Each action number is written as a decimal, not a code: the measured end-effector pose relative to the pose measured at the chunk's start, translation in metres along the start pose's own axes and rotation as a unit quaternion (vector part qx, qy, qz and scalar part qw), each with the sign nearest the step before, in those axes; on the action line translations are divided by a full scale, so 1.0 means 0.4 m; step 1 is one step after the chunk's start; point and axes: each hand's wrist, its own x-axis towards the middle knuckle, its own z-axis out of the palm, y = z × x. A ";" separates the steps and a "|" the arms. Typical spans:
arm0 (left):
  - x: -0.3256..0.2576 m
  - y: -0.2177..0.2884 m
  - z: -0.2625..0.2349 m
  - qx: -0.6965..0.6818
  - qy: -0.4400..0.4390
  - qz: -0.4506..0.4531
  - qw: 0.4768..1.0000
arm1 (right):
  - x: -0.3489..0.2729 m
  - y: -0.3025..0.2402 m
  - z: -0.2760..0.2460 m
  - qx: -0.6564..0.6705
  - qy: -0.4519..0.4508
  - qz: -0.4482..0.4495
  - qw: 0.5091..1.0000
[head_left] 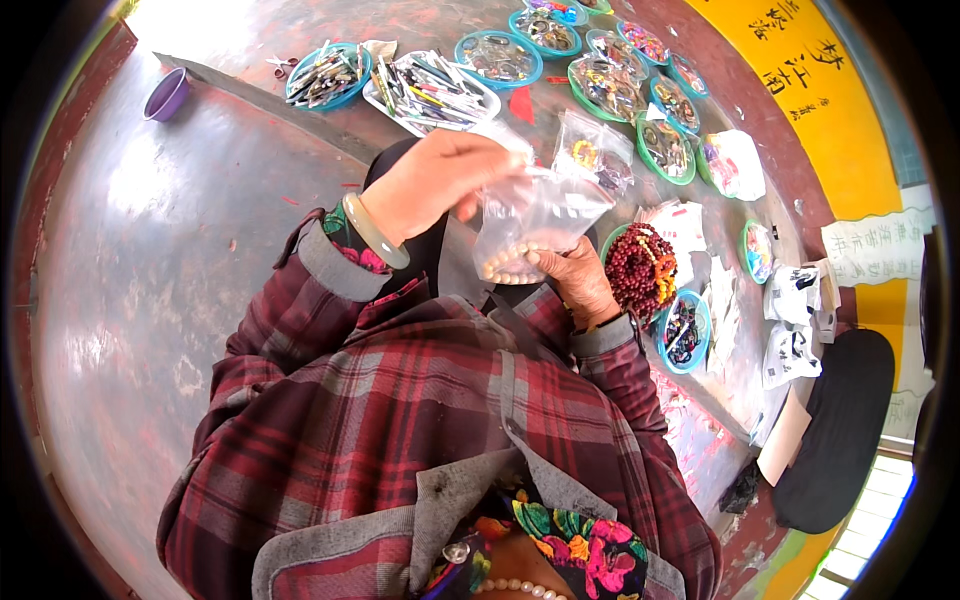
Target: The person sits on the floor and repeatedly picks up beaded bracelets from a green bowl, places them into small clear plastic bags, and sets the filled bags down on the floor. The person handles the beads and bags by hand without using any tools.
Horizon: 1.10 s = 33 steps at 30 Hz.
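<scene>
A clear plastic zip bag [560, 195] is held up in front of my chest. A pearl bracelet [510, 262] of cream-coloured beads lies in the lower part of the bag, seen through the plastic. My left hand [445, 180], with a pale bangle [375, 232] on its wrist, has its fingers bent together at the bag's upper left edge. On the other side, my right hand [578, 280] pinches the lower right of the bag, its thumb against the bracelet's end. The left fingertips are partly hidden by the plastic.
Right of my right hand, a green basket holds dark red bead strings [640, 265]; a blue basket [684, 332] of small items stands below it. Beyond are a white tray of pens [432, 90], several baskets of trinkets, and another bagged piece [592, 150]. A purple bowl [166, 95] stands far left.
</scene>
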 end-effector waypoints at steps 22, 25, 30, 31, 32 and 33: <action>0.003 -0.288 0.021 -0.446 0.013 -0.068 0.893 | 0.050 0.073 -0.003 0.122 0.118 -0.049 0.984; -0.002 -0.271 0.021 -0.445 -0.009 -0.051 0.894 | 0.036 0.078 -0.011 0.082 0.099 -0.070 0.989; 0.002 -0.260 0.009 -0.436 -0.069 -0.024 0.897 | 0.005 0.061 0.000 -0.004 0.035 -0.036 0.999; 0.005 -0.260 0.009 -0.431 -0.058 -0.017 0.901 | 0.005 0.065 -0.005 -0.032 0.026 -0.032 0.999; 0.006 -0.259 0.008 -0.425 -0.048 -0.010 0.904 | 0.002 0.065 -0.007 -0.027 0.021 -0.022 0.999; 0.004 -0.253 0.007 -0.405 -0.035 -0.018 0.913 | -0.002 0.063 -0.006 -0.022 0.015 -0.012 1.000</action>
